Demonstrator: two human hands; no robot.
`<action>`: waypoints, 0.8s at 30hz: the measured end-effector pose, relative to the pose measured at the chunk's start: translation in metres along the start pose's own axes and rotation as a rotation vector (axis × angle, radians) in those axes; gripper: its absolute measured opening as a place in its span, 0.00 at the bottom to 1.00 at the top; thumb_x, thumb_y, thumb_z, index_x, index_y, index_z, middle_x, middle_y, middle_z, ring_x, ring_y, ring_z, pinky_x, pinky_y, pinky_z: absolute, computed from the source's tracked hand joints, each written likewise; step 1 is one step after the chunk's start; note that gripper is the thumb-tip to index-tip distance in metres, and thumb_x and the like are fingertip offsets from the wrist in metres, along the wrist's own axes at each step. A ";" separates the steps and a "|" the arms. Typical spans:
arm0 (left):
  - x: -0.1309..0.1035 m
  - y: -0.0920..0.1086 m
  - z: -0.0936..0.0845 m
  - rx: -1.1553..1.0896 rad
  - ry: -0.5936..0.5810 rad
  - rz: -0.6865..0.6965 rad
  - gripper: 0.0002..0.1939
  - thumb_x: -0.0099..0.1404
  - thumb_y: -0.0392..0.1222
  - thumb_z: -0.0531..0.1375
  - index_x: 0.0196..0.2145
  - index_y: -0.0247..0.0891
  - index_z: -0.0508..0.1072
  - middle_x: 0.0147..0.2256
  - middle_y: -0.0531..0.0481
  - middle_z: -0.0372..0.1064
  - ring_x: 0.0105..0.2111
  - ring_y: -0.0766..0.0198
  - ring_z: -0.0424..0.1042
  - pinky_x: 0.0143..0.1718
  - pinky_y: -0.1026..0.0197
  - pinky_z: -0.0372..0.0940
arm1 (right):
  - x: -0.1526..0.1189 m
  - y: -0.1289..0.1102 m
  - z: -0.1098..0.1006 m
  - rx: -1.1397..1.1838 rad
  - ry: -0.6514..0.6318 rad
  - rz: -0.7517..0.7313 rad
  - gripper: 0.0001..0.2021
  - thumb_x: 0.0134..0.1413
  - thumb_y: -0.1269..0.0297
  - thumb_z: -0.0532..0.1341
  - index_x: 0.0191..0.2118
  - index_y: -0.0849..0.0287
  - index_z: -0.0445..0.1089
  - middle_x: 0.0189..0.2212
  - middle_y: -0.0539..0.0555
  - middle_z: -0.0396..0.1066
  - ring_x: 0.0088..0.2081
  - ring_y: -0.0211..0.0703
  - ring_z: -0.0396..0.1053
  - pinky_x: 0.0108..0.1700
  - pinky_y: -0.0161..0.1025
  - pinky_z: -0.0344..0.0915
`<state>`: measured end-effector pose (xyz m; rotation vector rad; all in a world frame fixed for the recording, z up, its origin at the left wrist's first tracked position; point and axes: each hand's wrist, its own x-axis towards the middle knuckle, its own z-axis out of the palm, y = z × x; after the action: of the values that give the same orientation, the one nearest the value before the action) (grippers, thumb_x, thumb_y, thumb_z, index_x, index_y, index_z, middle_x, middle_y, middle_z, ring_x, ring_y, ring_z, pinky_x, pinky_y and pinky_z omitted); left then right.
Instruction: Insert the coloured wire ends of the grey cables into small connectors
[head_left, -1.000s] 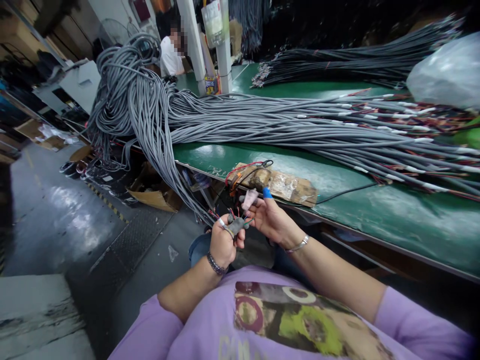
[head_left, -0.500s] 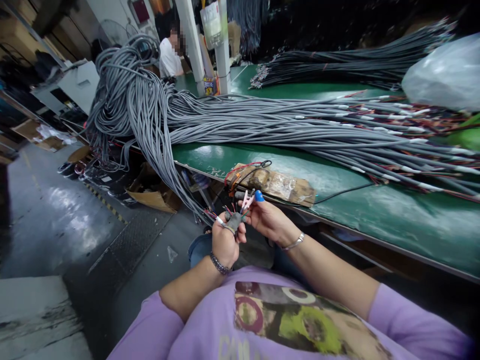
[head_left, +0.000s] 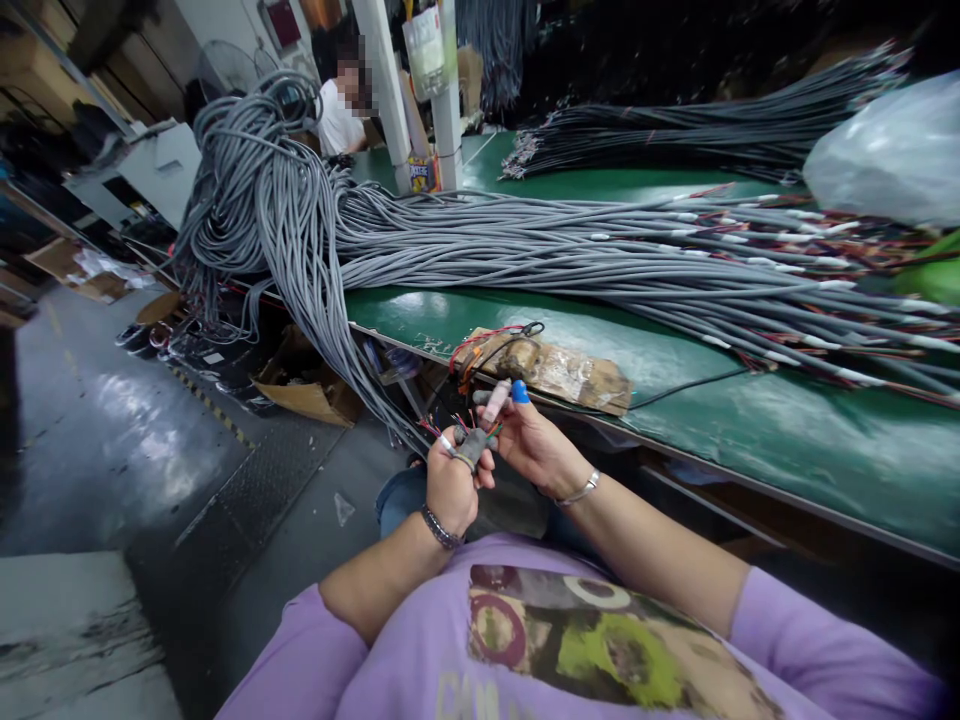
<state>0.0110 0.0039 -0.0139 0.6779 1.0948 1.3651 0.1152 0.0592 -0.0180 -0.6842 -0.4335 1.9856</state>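
Note:
My left hand [head_left: 451, 480] is closed around the end of a grey cable, grey finger covers on some of its fingers. Thin coloured wires [head_left: 460, 420] fan out above these fingers, and a white sleeve [head_left: 445, 443] shows on the cable. A pink clip [head_left: 496, 401], like a clothespin, is pinched in my right hand [head_left: 536, 440], whose thumb wears a blue finger cot [head_left: 519, 391]. The right fingertips are close beside the wires; a green wire reaches toward them. Whether they touch it, I cannot tell.
A long bundle of grey cables [head_left: 480, 240] lies over the green table [head_left: 750, 420] and hangs off its left end. At the front edge sits a taped wooden block [head_left: 562, 370] with red and black leads. Black cables [head_left: 675, 135] and a plastic bag [head_left: 892, 150] lie behind. A person [head_left: 341, 115] sits beyond.
The pink clip has turned in my right hand, its handles no longer showing spread apart. The coloured wires have shifted slightly. My left hand keeps almost the same place.

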 end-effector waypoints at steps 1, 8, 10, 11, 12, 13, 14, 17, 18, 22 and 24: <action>-0.001 0.001 -0.001 0.000 -0.003 0.004 0.12 0.55 0.47 0.62 0.27 0.36 0.65 0.17 0.57 0.64 0.12 0.75 0.57 0.11 0.71 0.47 | -0.003 -0.001 -0.001 -0.020 -0.026 0.029 0.21 0.50 0.42 0.59 0.30 0.58 0.71 0.27 0.51 0.72 0.26 0.35 0.67 0.29 0.33 0.67; -0.007 -0.005 -0.009 0.096 0.001 0.017 0.13 0.56 0.48 0.61 0.27 0.36 0.66 0.17 0.57 0.64 0.11 0.75 0.58 0.12 0.70 0.46 | -0.029 -0.008 -0.006 -0.453 -0.070 0.018 0.19 0.40 0.49 0.68 0.30 0.60 0.71 0.23 0.48 0.67 0.24 0.33 0.62 0.29 0.33 0.61; -0.008 -0.007 -0.011 0.155 -0.024 0.028 0.14 0.56 0.49 0.61 0.25 0.36 0.64 0.17 0.56 0.65 0.11 0.75 0.59 0.12 0.70 0.46 | -0.032 -0.011 -0.005 -0.627 -0.060 -0.080 0.15 0.40 0.54 0.69 0.28 0.60 0.71 0.22 0.47 0.66 0.24 0.32 0.60 0.29 0.32 0.59; -0.008 -0.007 -0.012 0.189 -0.051 0.022 0.15 0.56 0.50 0.61 0.24 0.36 0.64 0.17 0.56 0.65 0.12 0.75 0.60 0.12 0.70 0.47 | -0.033 -0.013 -0.005 -0.698 -0.077 -0.120 0.13 0.41 0.55 0.69 0.28 0.60 0.71 0.22 0.47 0.67 0.25 0.33 0.61 0.30 0.33 0.59; -0.008 -0.007 -0.013 0.224 -0.085 0.006 0.15 0.56 0.50 0.61 0.24 0.36 0.64 0.17 0.56 0.65 0.12 0.74 0.61 0.12 0.70 0.47 | -0.033 -0.015 -0.005 -0.758 -0.105 -0.146 0.13 0.42 0.56 0.68 0.28 0.60 0.71 0.24 0.48 0.68 0.26 0.34 0.62 0.32 0.34 0.60; -0.008 -0.006 -0.014 0.256 -0.122 -0.019 0.15 0.56 0.50 0.60 0.23 0.36 0.64 0.17 0.55 0.65 0.12 0.74 0.62 0.13 0.70 0.48 | -0.033 -0.016 -0.006 -0.811 -0.140 -0.158 0.12 0.43 0.56 0.68 0.28 0.60 0.71 0.25 0.49 0.69 0.27 0.35 0.63 0.34 0.34 0.61; -0.008 -0.005 -0.014 0.284 -0.158 -0.049 0.15 0.56 0.50 0.61 0.24 0.36 0.64 0.17 0.55 0.66 0.12 0.73 0.63 0.13 0.70 0.48 | -0.033 -0.018 -0.007 -0.860 -0.170 -0.165 0.12 0.45 0.56 0.67 0.27 0.61 0.71 0.25 0.50 0.70 0.28 0.36 0.64 0.35 0.35 0.61; -0.007 -0.002 -0.015 0.343 -0.237 -0.138 0.13 0.54 0.48 0.62 0.25 0.35 0.65 0.17 0.53 0.68 0.13 0.70 0.65 0.13 0.70 0.49 | -0.034 -0.019 -0.007 -1.005 -0.202 -0.202 0.12 0.47 0.56 0.65 0.27 0.61 0.70 0.25 0.51 0.69 0.27 0.37 0.64 0.32 0.36 0.62; -0.006 -0.001 -0.016 0.355 -0.255 -0.161 0.13 0.53 0.47 0.62 0.26 0.35 0.65 0.17 0.52 0.69 0.13 0.70 0.66 0.13 0.69 0.49 | -0.035 -0.018 -0.006 -1.034 -0.208 -0.211 0.12 0.48 0.56 0.64 0.27 0.61 0.70 0.24 0.50 0.69 0.26 0.37 0.64 0.30 0.35 0.62; -0.004 0.001 -0.015 0.336 -0.252 -0.206 0.12 0.51 0.46 0.62 0.26 0.35 0.66 0.17 0.51 0.69 0.13 0.68 0.66 0.13 0.69 0.48 | -0.039 -0.016 0.001 -1.045 -0.189 -0.266 0.12 0.50 0.55 0.62 0.28 0.60 0.70 0.24 0.51 0.68 0.23 0.36 0.63 0.26 0.34 0.61; -0.003 0.002 -0.014 0.271 -0.184 -0.196 0.13 0.51 0.48 0.62 0.26 0.36 0.65 0.17 0.51 0.69 0.13 0.69 0.66 0.13 0.69 0.46 | -0.040 -0.017 0.002 -1.013 -0.136 -0.290 0.13 0.50 0.54 0.62 0.28 0.60 0.71 0.25 0.51 0.68 0.25 0.37 0.64 0.27 0.34 0.62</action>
<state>-0.0024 -0.0017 -0.0171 0.8520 1.1749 0.9770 0.1410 0.0326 0.0048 -1.0103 -1.5730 1.4502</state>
